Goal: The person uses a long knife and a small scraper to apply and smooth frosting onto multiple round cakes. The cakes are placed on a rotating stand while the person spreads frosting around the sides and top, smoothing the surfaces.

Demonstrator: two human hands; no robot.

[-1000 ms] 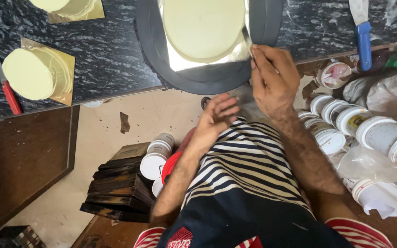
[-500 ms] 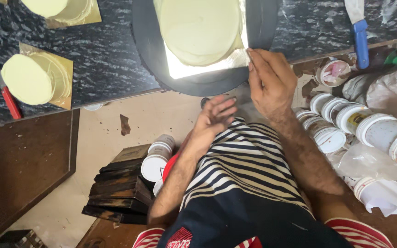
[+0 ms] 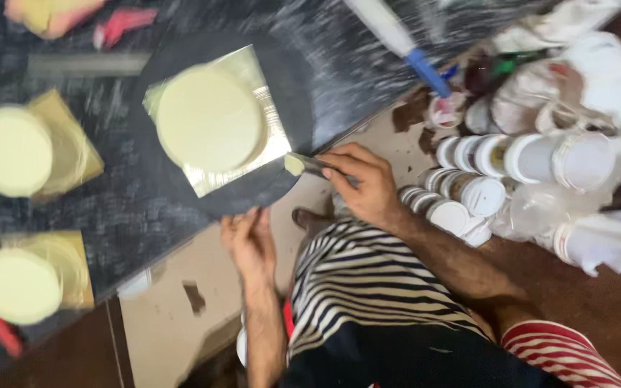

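A round cream-frosted cake [image 3: 208, 118] sits on a gold square board [image 3: 253, 68], which lies on a dark round turntable [image 3: 292, 100]. My right hand [image 3: 361, 183] is closed around a palette knife [image 3: 302, 165] whose tip, smeared with cream, touches the board's right corner. My left hand [image 3: 249, 241] rests with fingers on the turntable's near rim. The view is blurred by motion.
Two more cream cakes on gold boards [image 3: 12, 151] [image 3: 21, 285] sit at the left of the dark marble counter [image 3: 52, 215]. A blue-handled spatula [image 3: 397, 43] lies at the top. Several white-lidded jars [image 3: 483, 194] and plastic bags [image 3: 598, 79] crowd the right.
The camera has swung, so the turntable now sits left of centre. My right hand now holds the knife against the board's corner, and my left hand has risen to the turntable rim.
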